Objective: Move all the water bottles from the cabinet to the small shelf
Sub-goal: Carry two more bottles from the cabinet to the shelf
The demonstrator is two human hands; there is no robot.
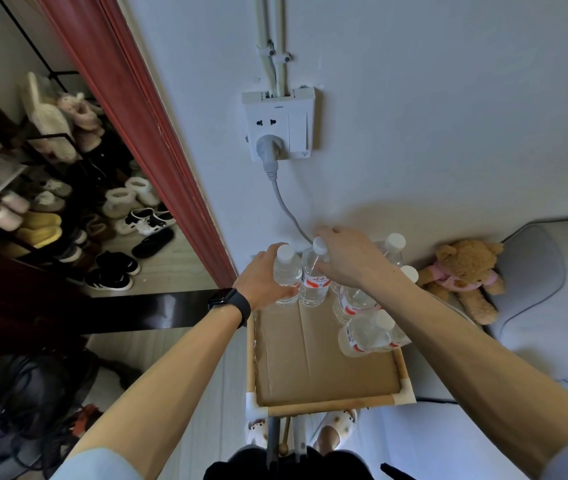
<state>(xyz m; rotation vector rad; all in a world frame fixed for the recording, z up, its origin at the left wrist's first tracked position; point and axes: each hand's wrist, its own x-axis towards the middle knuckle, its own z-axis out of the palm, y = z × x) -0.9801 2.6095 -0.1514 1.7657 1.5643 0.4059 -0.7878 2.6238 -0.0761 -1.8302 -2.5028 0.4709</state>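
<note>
You're placing: your left hand (262,278) grips a bottle (286,271) at the far left corner of the shelf (331,405), and your right hand (348,258) holds the second bottle (313,282) just beside it. Next, release both upright.

A white wall socket (278,128) sits upper centre with a grey plug (268,148) in it. A red door frame (130,109) slants down the left; beyond it stands a shoe rack (43,174) crowded with slippers. At right, a brown teddy bear (462,271) in pink leans by a grey cushion (532,271).
</note>
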